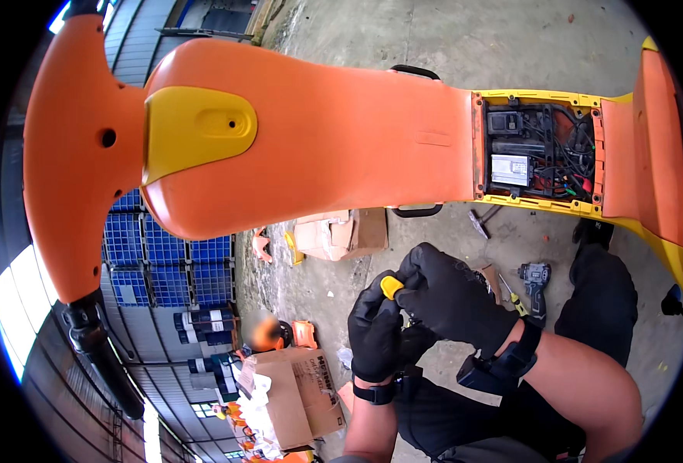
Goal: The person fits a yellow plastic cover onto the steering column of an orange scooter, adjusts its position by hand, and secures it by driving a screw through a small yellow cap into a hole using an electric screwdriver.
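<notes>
Both of my hands wear black gloves and meet in front of me, below the orange scooter's seat. Between their fingertips is a small yellow plastic piece (392,287) with a rounded end. My left hand (375,332) grips it from the left with curled fingers. From the right, my right hand (457,297) pinches the same piece, its fingers bent and closed. Above them stretches the long orange seat-like body (341,131) of the scooter. An open compartment (538,96) at its right shows dark wiring and a silver box (510,169).
On the concrete floor lie a hammer (479,224), a cordless power tool (536,289) and a yellow-handled screwdriver (518,302). Cardboard boxes stand at the lower left (303,393) and beneath the seat (368,231). An orange handlebar cover (64,154) reaches down the left side.
</notes>
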`<control>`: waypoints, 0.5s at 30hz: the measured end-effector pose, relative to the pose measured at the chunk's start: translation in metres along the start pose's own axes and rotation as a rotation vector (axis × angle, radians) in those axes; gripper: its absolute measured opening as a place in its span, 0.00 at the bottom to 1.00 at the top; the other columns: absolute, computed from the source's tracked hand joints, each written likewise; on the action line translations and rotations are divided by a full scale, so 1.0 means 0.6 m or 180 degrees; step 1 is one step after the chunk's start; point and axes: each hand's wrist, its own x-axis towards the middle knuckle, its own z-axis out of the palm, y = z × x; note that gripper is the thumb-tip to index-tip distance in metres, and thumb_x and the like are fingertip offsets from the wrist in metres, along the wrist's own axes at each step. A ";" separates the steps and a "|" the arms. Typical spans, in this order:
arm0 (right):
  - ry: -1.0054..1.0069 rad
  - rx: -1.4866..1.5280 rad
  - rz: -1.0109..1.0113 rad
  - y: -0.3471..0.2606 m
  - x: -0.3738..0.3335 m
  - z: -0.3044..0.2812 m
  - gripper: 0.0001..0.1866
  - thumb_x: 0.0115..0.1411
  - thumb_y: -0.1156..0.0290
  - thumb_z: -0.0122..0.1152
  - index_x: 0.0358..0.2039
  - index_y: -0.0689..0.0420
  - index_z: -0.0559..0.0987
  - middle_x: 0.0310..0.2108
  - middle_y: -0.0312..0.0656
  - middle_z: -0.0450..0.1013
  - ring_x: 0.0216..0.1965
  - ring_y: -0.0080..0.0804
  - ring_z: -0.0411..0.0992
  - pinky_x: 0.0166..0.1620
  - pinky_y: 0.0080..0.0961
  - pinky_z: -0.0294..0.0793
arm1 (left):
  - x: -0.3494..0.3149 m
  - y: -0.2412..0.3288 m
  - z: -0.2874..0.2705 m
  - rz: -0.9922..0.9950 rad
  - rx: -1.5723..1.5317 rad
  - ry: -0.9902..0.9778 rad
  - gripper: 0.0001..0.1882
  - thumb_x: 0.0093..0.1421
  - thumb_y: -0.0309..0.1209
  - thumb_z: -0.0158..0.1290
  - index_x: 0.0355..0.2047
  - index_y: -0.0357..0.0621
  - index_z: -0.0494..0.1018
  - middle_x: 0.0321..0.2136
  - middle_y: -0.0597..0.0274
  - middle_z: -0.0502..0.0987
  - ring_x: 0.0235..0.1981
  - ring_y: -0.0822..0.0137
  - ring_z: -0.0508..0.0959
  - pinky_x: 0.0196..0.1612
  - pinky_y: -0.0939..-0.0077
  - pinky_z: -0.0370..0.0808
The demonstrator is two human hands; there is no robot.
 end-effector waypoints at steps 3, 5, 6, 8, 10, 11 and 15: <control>0.0058 -0.0033 -0.0015 -0.008 0.002 -0.002 0.15 0.57 0.72 0.68 0.41 0.60 0.71 0.34 0.50 0.76 0.38 0.52 0.78 0.42 0.44 0.76 | 0.007 0.001 -0.001 0.0020 -0.0121 -0.0010 0.24 0.68 0.23 0.52 0.64 0.32 0.66 0.60 0.44 0.74 0.60 0.55 0.76 0.64 0.61 0.72; 0.0141 -0.0145 -0.0156 -0.013 0.004 -0.004 0.16 0.57 0.72 0.68 0.41 0.60 0.70 0.35 0.51 0.75 0.40 0.53 0.77 0.43 0.45 0.75 | 0.011 0.003 0.006 0.0064 -0.0270 0.0008 0.26 0.67 0.24 0.53 0.64 0.31 0.65 0.61 0.43 0.73 0.60 0.54 0.76 0.65 0.60 0.72; 0.0130 -0.0143 -0.0167 -0.014 0.005 -0.006 0.16 0.57 0.72 0.67 0.41 0.60 0.69 0.38 0.53 0.74 0.42 0.55 0.75 0.45 0.46 0.75 | 0.012 0.005 0.010 0.0205 -0.0218 -0.0140 0.26 0.69 0.31 0.56 0.63 0.31 0.68 0.57 0.50 0.76 0.57 0.58 0.76 0.63 0.62 0.72; 0.0275 -0.0333 -0.0423 -0.018 0.003 -0.014 0.17 0.56 0.72 0.67 0.41 0.60 0.69 0.38 0.53 0.74 0.43 0.55 0.75 0.45 0.46 0.75 | 0.016 0.008 0.020 0.0224 -0.0344 -0.0254 0.25 0.69 0.31 0.56 0.63 0.31 0.68 0.57 0.49 0.75 0.58 0.58 0.76 0.64 0.61 0.72; 0.0350 -0.0433 -0.0541 -0.024 0.000 -0.022 0.16 0.56 0.73 0.67 0.40 0.60 0.69 0.37 0.53 0.74 0.42 0.55 0.75 0.44 0.46 0.75 | 0.020 0.010 0.028 0.0233 -0.0409 -0.0295 0.25 0.69 0.31 0.57 0.62 0.32 0.68 0.57 0.49 0.75 0.58 0.58 0.76 0.63 0.61 0.72; 0.0371 -0.0439 -0.0570 -0.026 -0.001 -0.026 0.16 0.56 0.73 0.67 0.40 0.60 0.70 0.36 0.53 0.74 0.42 0.55 0.75 0.44 0.46 0.75 | 0.022 0.009 0.031 0.0237 -0.0410 -0.0284 0.25 0.68 0.31 0.57 0.62 0.32 0.69 0.57 0.49 0.76 0.58 0.58 0.76 0.63 0.62 0.72; 0.0198 0.0043 -0.0166 -0.029 -0.007 -0.044 0.14 0.55 0.75 0.67 0.39 0.61 0.70 0.33 0.51 0.74 0.38 0.52 0.76 0.42 0.44 0.76 | 0.023 0.008 0.035 0.0100 -0.0392 -0.0230 0.25 0.68 0.30 0.57 0.62 0.32 0.69 0.55 0.50 0.77 0.55 0.60 0.78 0.60 0.64 0.75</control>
